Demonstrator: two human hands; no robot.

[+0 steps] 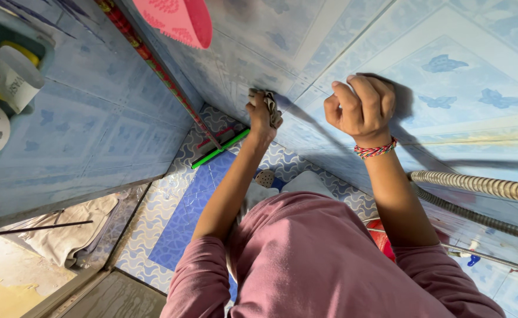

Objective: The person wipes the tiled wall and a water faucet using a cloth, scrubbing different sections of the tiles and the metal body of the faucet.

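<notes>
Pressing a crumpled grey cloth (272, 108) against the blue tiled wall (447, 94), the left hand (261, 113) grips it tight, while the right hand (362, 108), fist-curled and empty, braces nearby; firm, overlapping strokes along the grout would likely serve best.

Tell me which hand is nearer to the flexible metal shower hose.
Right. The right hand, fisted against the tiled wall, sits just above the metal hose; the left hand, pressing a cloth on the wall, is farther away.
</notes>
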